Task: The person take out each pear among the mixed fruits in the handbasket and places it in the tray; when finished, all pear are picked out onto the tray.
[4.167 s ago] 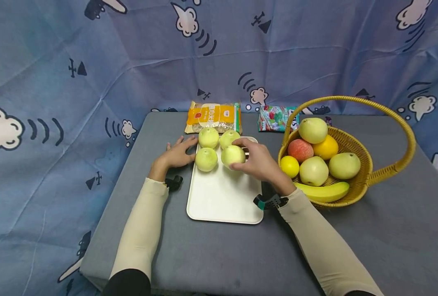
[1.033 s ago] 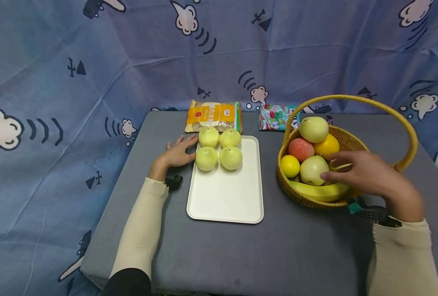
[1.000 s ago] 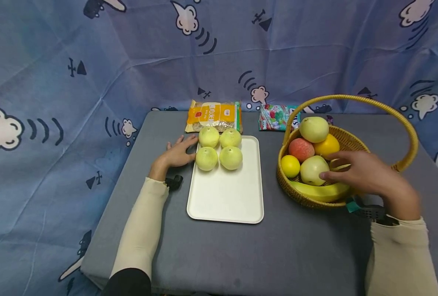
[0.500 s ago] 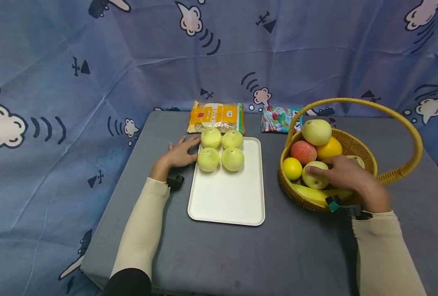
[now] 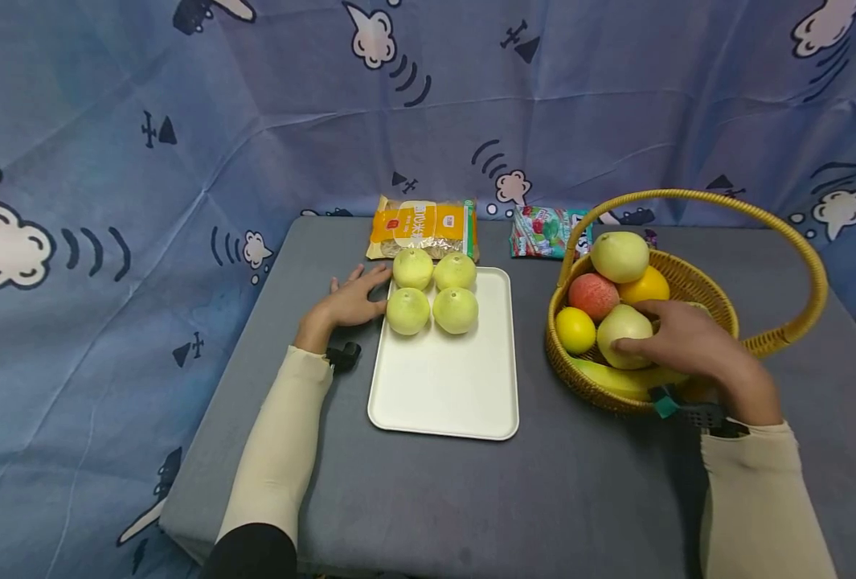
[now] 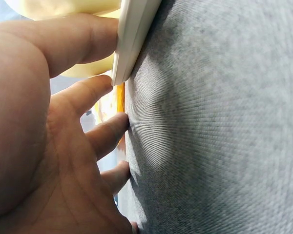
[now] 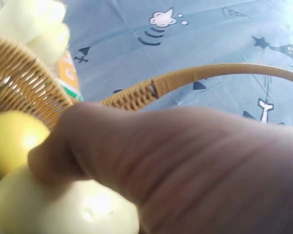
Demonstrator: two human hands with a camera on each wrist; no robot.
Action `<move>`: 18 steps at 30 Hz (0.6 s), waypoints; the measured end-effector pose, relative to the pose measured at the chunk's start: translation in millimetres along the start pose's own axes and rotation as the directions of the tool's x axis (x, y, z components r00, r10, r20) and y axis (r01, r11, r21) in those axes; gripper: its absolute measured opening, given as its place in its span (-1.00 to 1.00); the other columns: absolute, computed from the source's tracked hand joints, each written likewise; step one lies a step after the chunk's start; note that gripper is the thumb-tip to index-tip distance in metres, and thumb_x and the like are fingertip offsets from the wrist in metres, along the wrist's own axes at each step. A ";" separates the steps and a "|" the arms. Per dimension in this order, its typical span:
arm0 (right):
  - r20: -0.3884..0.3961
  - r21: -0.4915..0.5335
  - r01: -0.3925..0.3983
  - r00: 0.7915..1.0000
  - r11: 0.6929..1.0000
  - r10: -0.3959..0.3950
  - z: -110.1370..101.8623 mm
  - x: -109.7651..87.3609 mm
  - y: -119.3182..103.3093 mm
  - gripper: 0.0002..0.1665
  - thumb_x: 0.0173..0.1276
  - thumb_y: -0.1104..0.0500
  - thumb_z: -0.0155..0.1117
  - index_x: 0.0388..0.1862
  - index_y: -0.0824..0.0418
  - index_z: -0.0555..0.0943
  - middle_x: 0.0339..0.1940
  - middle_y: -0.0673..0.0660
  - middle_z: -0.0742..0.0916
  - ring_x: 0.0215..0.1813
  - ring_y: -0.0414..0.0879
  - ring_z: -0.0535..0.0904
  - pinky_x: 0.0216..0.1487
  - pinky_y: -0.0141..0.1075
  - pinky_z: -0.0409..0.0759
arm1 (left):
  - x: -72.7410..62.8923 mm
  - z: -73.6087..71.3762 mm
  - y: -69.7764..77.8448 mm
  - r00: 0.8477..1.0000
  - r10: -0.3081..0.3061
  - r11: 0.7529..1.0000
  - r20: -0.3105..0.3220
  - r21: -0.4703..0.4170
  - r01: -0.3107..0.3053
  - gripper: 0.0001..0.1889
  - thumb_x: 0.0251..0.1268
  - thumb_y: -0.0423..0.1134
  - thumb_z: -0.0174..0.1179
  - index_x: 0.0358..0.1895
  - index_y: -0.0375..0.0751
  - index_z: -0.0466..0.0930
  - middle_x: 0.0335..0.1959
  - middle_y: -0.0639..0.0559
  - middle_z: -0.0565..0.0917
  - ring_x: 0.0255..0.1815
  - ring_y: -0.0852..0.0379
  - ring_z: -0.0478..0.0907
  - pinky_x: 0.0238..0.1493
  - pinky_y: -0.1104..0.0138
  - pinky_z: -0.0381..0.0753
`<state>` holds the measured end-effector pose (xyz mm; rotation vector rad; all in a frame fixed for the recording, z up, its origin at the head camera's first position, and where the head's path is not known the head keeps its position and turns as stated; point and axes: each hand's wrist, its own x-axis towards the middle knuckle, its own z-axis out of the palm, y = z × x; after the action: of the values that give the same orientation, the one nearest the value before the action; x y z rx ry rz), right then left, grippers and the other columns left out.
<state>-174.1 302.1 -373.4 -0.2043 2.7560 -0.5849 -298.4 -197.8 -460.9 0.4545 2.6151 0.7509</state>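
In the head view my right hand point(image 5: 688, 342) reaches into the yellow wicker basket point(image 5: 726, 310) and grips a pale green round fruit point(image 5: 624, 326). In the right wrist view the thumb presses on that pale fruit point(image 7: 83, 212); the other fingers are mostly hidden. My left hand point(image 5: 350, 301) lies at the far left corner of the white tray point(image 5: 442, 386). Its thumb and a finger touch the tray's rim point(image 6: 129, 44) in the left wrist view, with the fingers spread. Several pale green fruits point(image 5: 456, 311) sit in two rows at the tray's far end.
The basket also holds a peach point(image 5: 593, 296), an orange point(image 5: 646, 286), a lemon point(image 5: 575, 330), a banana point(image 5: 619, 381) and more pale fruit point(image 5: 620, 256). Its tall handle point(image 5: 807, 257) arches over the right side. A yellow grain packet point(image 5: 423, 229) and a teal packet point(image 5: 543, 233) lie behind.
My right hand has let go of a pale green fruit on the tray, moved right to the basket and taken hold of another pale fruit. The left hand has stayed put.
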 end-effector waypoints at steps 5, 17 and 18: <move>-0.005 0.035 0.014 1.000 0.999 -0.014 2.1 -4.9 1.3 0.08 0.46 -0.15 0.55 0.57 0.57 0.32 0.20 0.57 0.68 0.02 0.30 0.64 -0.03 0.09 0.68 | 0.7 -0.2 -0.1 1.000 -0.006 1.000 0.001 -0.006 0.006 -0.20 0.67 0.02 0.14 0.83 0.05 0.06 0.88 -0.05 -0.06 0.88 -0.28 -0.37 0.63 -0.51 -0.61; -0.058 0.081 0.018 0.998 0.997 -0.013 10.3 -8.1 4.6 0.06 0.52 -0.23 0.48 0.61 0.49 0.33 0.40 0.62 0.59 0.31 0.55 0.59 0.26 0.40 0.62 | 1.6 0.1 -0.4 1.000 -0.013 1.000 0.006 -0.010 0.013 -0.19 0.67 0.05 0.16 0.83 0.07 0.05 0.88 -0.04 -0.07 0.88 -0.26 -0.38 0.63 -0.50 -0.61; -0.066 0.074 0.024 0.998 0.997 -0.019 10.6 -8.3 4.6 0.05 0.51 -0.23 0.50 0.60 0.48 0.36 0.38 0.61 0.61 0.29 0.52 0.61 0.24 0.39 0.63 | 1.7 0.2 -0.2 1.000 -0.014 1.000 0.005 -0.010 0.014 -0.19 0.67 0.05 0.16 0.83 0.08 0.05 0.88 -0.03 -0.07 0.88 -0.26 -0.39 0.63 -0.49 -0.62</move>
<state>-163.0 304.0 -382.2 -0.2011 2.7916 -0.7114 -299.9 -197.2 -461.6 0.4346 2.6055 0.7576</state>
